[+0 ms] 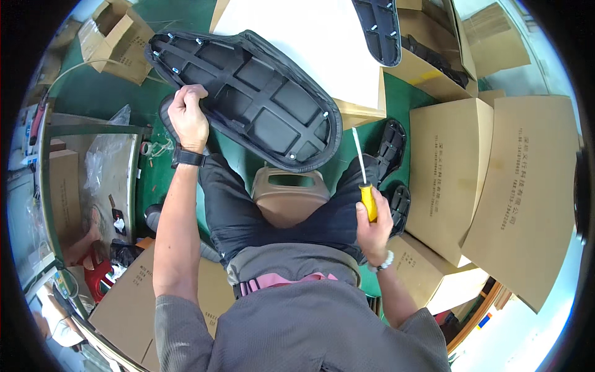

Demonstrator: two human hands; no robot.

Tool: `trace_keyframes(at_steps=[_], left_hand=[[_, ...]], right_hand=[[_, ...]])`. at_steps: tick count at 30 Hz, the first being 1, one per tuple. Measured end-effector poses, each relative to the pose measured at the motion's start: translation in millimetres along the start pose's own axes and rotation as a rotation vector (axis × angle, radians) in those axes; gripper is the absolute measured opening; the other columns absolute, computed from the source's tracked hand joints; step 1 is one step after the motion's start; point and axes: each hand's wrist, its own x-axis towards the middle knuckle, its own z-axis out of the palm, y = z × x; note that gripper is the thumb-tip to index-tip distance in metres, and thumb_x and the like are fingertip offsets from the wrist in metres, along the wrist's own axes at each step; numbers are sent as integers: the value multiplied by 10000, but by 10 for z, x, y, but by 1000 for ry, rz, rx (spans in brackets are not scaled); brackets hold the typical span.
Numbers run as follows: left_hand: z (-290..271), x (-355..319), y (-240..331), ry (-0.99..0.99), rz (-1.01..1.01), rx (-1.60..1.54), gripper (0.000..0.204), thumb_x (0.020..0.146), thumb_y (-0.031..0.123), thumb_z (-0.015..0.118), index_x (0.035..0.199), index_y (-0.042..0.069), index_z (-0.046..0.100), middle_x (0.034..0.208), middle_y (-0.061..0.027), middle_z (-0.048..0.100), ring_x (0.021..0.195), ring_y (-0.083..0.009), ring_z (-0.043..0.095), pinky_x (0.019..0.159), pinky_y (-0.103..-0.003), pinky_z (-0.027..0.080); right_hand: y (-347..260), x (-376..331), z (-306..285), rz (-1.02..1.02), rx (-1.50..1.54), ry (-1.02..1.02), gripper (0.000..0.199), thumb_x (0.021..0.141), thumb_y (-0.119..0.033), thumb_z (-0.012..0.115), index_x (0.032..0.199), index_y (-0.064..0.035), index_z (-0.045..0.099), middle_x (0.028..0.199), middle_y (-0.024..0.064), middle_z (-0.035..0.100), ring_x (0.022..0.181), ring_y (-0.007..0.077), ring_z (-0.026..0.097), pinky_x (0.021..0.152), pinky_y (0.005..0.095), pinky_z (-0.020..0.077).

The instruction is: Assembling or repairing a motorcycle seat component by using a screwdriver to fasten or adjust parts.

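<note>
My left hand (188,118) is closed on the left edge of a long black padded vehicle seat (254,93). The seat's ribbed underside is turned toward me, with several metal studs along its rim. It is held tilted above my knees, its wide end to the right and its narrower end at the far left. My right hand (374,230) is wrapped round the yellow handle of a screwdriver (367,198). The screwdriver's bare shaft points up and away, apart from the seat.
Beyond the seat stands a box with a white top (291,31); a second black seat part (381,31) is at its right. Large cartons (449,167) crowd my right. A tan stool (285,201) is between my legs, and a metal-framed table (133,180) is at left.
</note>
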Motion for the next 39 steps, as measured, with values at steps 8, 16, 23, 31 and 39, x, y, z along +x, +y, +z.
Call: trace_keyframes(at_steps=[8,16,23,31,39], left_hand=[[-13,-25,-57,31,103,-67,278,964,90,457,819,-67,634,901,-111,693,858,-181,624,838,-302,485],[10,-34,-47,26,109,-161,276,962,97,433,811,-58,605,906,-120,683,862,-185,604,843,-307,475],[52,-38,-4,45,90,-165,291,941,107,415,809,-67,607,893,-146,679,865,-233,623,876,-362,495],[26,-46,30,75,59,-112,294,937,108,429,779,-62,608,861,-143,674,855,-229,623,878,-362,498],[47,43,7,60,45,-172,312,966,117,448,768,-63,608,843,-130,677,846,-216,623,874,-360,501]], right_hand=[[-389,649,-696,24,42,-478,315,892,-52,726,1194,13,664,1092,203,715,930,359,723,809,387,580],[-644,1468,-835,-166,-107,-865,244,921,-157,697,1143,-62,727,829,135,689,731,346,667,617,443,502],[-979,2067,-778,-275,-315,-1075,214,878,-125,659,1054,-48,751,766,172,686,715,365,668,630,471,510],[-837,1370,-667,-401,-498,-874,301,905,-193,660,1182,-80,677,728,70,583,561,250,642,484,392,490],[-390,198,-299,-246,-294,-447,410,849,-161,764,1242,-89,671,958,109,648,619,235,642,537,355,518]])
